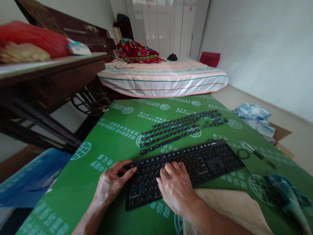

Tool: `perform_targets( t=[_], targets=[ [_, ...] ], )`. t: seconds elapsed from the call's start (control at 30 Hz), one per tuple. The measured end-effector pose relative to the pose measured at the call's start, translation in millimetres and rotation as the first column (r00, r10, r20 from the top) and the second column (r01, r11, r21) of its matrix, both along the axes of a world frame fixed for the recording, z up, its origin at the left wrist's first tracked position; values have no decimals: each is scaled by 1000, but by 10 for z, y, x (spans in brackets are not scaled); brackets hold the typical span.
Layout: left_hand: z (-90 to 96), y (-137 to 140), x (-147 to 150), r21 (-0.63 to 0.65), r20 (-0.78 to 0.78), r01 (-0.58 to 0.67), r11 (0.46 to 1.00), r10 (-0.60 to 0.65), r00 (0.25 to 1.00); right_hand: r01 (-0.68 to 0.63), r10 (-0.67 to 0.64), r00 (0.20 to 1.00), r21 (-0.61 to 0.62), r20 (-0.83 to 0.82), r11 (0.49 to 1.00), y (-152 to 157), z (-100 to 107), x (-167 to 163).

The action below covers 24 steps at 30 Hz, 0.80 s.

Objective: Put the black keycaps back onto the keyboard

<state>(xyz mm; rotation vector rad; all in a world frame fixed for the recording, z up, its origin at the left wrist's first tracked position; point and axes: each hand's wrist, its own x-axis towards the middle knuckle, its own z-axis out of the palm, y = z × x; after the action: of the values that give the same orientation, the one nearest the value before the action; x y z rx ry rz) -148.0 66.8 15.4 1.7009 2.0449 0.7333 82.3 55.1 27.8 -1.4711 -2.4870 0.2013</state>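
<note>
A black keyboard [212, 163] lies slightly aslant on the green tabletop. Its top row carries keycaps, while the rest shows bare round switch domes. My left hand [113, 179] grips the keyboard's upper left corner, thumb on the top face and fingers along the back edge. Curled over the middle of the board is my right hand [174, 184]; its fingers are bent together against the top rows, and what lies under the fingertips is hidden. Behind the keyboard, the loose black keycaps [168, 132] are laid out in rows, with a long space bar among them.
At right lie a tweezers-like metal tool [259, 155], the keyboard's cable [253, 176] and a teal checked cloth [288, 192]. A beige towel [227, 205] sits under my right forearm. A bed [161, 78] stands beyond the table, a wooden sewing table [61, 71] to the left.
</note>
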Motion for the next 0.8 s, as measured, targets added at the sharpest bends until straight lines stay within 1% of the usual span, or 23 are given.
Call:
perform_targets(
  t=[0.2, 0.53, 0.8],
  targets=[
    [3, 10, 0, 20, -3, 10, 1000, -10, 1000, 4, -5, 1000, -33, -24, 999, 22, 43, 31],
    [12, 23, 4, 19, -6, 1, 1000, -1, 1000, 27, -33, 996, -59, -87, 998, 76, 31, 70],
    [-76, 30, -67, 33, -10, 6, 999, -6, 1000, 34, -40, 997, -87, -67, 996, 81, 93, 72]
  ],
)
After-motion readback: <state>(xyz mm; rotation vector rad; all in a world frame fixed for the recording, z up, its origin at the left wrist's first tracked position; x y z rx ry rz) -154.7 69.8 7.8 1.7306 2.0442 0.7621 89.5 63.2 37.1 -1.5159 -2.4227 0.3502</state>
